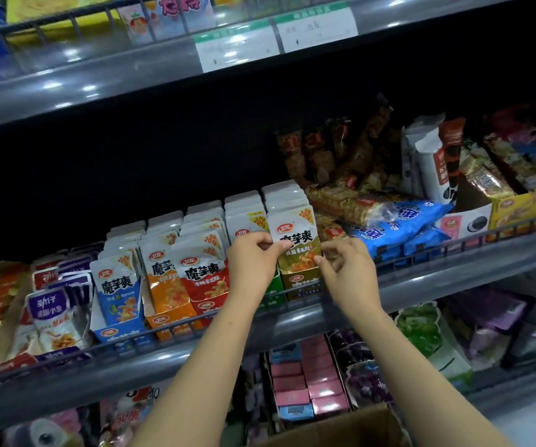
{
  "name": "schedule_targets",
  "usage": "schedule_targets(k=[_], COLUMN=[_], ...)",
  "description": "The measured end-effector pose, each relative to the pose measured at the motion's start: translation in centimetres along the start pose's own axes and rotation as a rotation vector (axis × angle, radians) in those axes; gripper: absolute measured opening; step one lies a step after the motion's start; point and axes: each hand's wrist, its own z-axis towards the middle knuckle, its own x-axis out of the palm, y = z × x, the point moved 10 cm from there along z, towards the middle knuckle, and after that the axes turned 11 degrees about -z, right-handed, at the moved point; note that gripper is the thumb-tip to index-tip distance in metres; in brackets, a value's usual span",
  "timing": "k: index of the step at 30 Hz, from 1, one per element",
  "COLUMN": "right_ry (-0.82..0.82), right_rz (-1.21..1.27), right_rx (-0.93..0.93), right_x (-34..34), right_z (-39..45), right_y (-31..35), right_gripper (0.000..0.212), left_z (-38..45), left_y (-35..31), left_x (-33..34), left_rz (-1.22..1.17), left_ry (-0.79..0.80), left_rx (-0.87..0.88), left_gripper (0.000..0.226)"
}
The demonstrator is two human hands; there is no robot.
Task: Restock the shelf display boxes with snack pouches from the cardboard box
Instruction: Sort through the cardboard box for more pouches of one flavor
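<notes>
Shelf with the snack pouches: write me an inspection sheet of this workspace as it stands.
Surface: grey middle shelf with a low wire rail along its front.
Job's things: olive pouch upright at the front of the olive display box; blue, orange and red display boxes to its left look full; cardboard box below, contents hidden.
Clutter: blue packets and brown packets lie loose to the right.
Grips: left hand pinches the pouch's left edge; right hand pinches its right edge.
Cables: nothing seen.
Surroundings: price labels on the shelf above; more goods below.
</notes>
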Motion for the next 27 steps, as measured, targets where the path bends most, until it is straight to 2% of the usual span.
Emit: schedule_targets(k=[4, 7, 9, 14, 19, 23, 27], right_ry=[-0.028, -0.059, -0.037, 0.115, 0.309, 0.415, 0.475], right_rz=[0.036, 0.053, 0.033, -0.087, -0.315, -0.547, -0.57], right_rx=[-0.038, -0.124, -0.161, -0.157, -0.044, 0.048, 0.159], right_x=[-0.9, -2.2, -2.8, -1.9, -0.3, -0.1, -0.4], right_z=[-0.8, -2.8, -5.0, -12.0, -21.0, -26.6, -30.1], right_y=[0.6, 1.5, 1.5, -1.3, -7.0, -11.6, -14.7], right_gripper=[0.033, 0.034, 0.033, 0.031, 0.035, 0.051, 0.063], left_z=[-1.0, -3.9, -6.5, -14.6, -22.6, -28.1, -31.7], left_y=[0.5, 1.3, 1.6, 5.3, 13.6, 20.6, 26.6], left_x=[0.0, -0.3, -0.5, 0.3, 3.2, 7.3, 10.8], left_rz=[-0.07, -0.154, -0.181, -0.204, -0.185, -0.1, -0.03], left_ry=[-0.035, -0.078, -0.092, -0.041, 0.086, 0.33, 0.544], left_rx=[0.0, 0.018, 0.081, 0.097, -0.105, -0.332, -0.516], left_gripper=[0.026, 0.045, 0.05, 0.027, 0.014, 0.01, 0.018])
